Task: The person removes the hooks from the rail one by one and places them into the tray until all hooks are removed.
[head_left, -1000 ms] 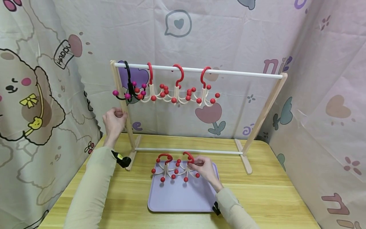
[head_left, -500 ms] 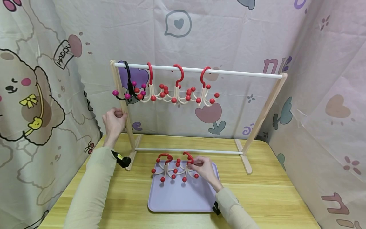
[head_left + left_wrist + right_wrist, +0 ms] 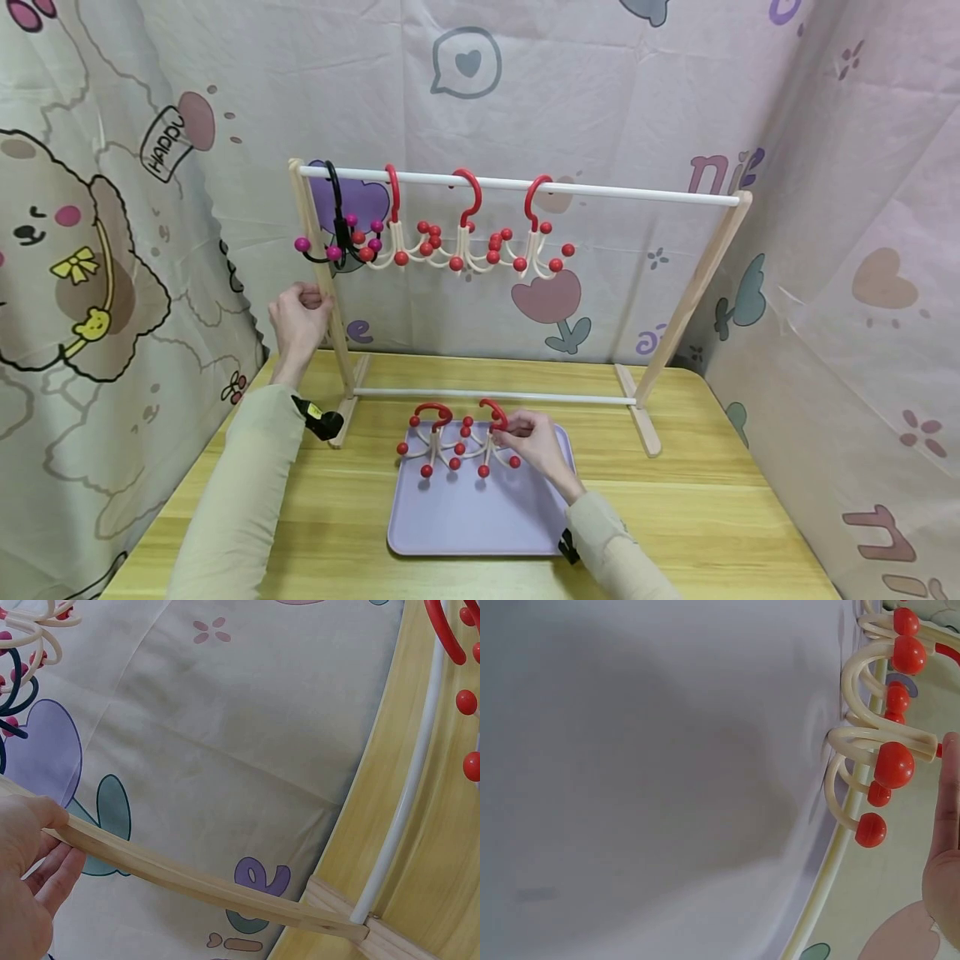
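My left hand (image 3: pixel 300 321) holds the left wooden post (image 3: pixel 187 883) of a small hanging rack, its thumb and fingers on either side of the wood. On the lilac tray (image 3: pixel 480 525), my right hand (image 3: pixel 538 443) pinches a claw hanger at the base of its red hook (image 3: pixel 500 411). This hanger has curved cream arms ending in red balls (image 3: pixel 895 765) and stands upright on the tray. A matching claw hanger (image 3: pixel 435 440) stands close to its left, hook up. In the right wrist view only part of the right hand shows, at the edge.
From the rack's white top rail (image 3: pixel 637 192) hang three red-hooked claw hangers, one being the middle hanger (image 3: pixel 472 200), and a black claw hanger (image 3: pixel 341 229) with pink balls at the left end. A lower white bar (image 3: pixel 495 395) crosses behind the tray. Printed cloth surrounds the wooden table (image 3: pixel 712 508).
The claw hanger in my right hand has turned slightly, its front balls shifting a little to the left. Both hands stay in place.
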Demonstrator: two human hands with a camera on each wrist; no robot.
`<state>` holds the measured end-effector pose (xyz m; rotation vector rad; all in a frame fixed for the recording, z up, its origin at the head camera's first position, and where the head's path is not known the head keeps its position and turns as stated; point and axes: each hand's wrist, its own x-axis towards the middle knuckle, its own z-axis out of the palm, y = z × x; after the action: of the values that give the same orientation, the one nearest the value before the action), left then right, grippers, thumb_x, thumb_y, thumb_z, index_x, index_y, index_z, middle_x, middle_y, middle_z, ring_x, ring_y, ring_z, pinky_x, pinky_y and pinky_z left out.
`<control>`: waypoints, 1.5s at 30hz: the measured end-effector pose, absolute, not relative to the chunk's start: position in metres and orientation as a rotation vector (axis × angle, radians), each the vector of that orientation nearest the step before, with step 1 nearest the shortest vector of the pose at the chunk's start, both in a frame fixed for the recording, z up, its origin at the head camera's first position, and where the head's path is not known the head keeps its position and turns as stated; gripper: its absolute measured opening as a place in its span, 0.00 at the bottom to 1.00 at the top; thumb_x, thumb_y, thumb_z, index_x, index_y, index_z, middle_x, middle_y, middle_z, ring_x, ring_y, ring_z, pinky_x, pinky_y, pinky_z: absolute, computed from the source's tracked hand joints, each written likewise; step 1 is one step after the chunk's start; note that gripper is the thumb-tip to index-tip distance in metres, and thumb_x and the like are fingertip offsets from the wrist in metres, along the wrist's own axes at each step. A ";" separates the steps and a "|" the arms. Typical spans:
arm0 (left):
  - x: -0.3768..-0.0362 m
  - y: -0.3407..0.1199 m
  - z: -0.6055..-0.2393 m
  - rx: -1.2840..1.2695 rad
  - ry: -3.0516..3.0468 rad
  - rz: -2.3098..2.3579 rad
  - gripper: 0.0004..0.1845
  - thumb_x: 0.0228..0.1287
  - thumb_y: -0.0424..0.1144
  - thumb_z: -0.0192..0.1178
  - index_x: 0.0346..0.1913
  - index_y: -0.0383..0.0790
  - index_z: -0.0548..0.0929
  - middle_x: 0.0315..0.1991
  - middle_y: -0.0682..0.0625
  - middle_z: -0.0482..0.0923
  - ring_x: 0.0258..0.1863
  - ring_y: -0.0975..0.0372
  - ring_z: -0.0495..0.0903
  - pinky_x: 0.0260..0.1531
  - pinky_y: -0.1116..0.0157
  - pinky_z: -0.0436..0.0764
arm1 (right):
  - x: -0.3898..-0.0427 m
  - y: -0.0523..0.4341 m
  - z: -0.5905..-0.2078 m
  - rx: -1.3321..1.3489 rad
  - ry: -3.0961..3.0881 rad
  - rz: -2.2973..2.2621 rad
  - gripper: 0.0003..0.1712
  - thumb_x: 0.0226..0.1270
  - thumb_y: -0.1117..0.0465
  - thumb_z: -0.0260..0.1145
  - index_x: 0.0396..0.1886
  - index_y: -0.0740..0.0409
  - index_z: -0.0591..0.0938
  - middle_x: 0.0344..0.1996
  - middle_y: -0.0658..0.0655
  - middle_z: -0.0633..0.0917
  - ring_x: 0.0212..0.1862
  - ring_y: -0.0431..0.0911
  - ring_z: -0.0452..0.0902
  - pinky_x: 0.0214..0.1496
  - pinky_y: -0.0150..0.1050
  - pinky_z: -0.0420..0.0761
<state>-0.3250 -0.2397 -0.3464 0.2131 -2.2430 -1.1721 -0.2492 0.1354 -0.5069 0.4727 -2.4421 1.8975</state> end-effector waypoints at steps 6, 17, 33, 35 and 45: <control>-0.324 -0.240 -0.347 0.208 -2.234 -1.170 0.15 0.68 0.37 0.60 0.52 0.30 0.84 0.46 0.36 0.87 0.42 0.48 0.85 0.38 0.74 0.72 | -0.249 0.135 -0.507 0.462 -2.472 1.875 0.08 0.61 0.72 0.71 0.40 0.70 0.85 0.39 0.71 0.89 0.35 0.52 0.90 0.39 0.38 0.88; -0.325 -0.240 -0.348 0.198 -2.228 -1.152 0.15 0.68 0.37 0.60 0.51 0.30 0.84 0.45 0.36 0.88 0.41 0.49 0.85 0.37 0.74 0.72 | -0.247 0.137 -0.501 0.394 -2.525 1.780 0.10 0.58 0.62 0.76 0.38 0.61 0.87 0.30 0.62 0.90 0.25 0.41 0.83 0.28 0.38 0.84; -0.324 -0.240 -0.346 0.213 -2.237 -1.162 0.14 0.67 0.37 0.61 0.50 0.32 0.85 0.44 0.38 0.88 0.32 0.65 0.79 0.33 0.78 0.71 | -0.248 0.144 -0.478 0.419 -2.474 1.814 0.16 0.59 0.66 0.75 0.45 0.71 0.85 0.28 0.73 0.86 0.22 0.40 0.78 0.26 0.33 0.82; -0.325 -0.240 -0.346 0.212 -2.235 -1.159 0.14 0.67 0.37 0.61 0.50 0.32 0.85 0.44 0.38 0.88 0.32 0.66 0.78 0.33 0.78 0.71 | -0.243 0.144 -0.466 0.449 -2.455 1.808 0.15 0.60 0.68 0.74 0.44 0.73 0.84 0.27 0.74 0.85 0.21 0.39 0.77 0.25 0.30 0.79; -0.324 -0.240 -0.347 0.206 -2.237 -1.168 0.15 0.68 0.38 0.61 0.51 0.32 0.85 0.45 0.38 0.88 0.39 0.54 0.83 0.35 0.77 0.71 | -0.230 0.145 -0.429 0.510 -2.409 1.737 0.14 0.59 0.68 0.74 0.43 0.73 0.85 0.26 0.70 0.86 0.24 0.34 0.76 0.27 0.27 0.75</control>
<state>-0.3240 -0.2398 -0.3469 0.2062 -2.2368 -1.1681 -0.2299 0.1450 -0.4288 0.5102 -2.4089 1.7374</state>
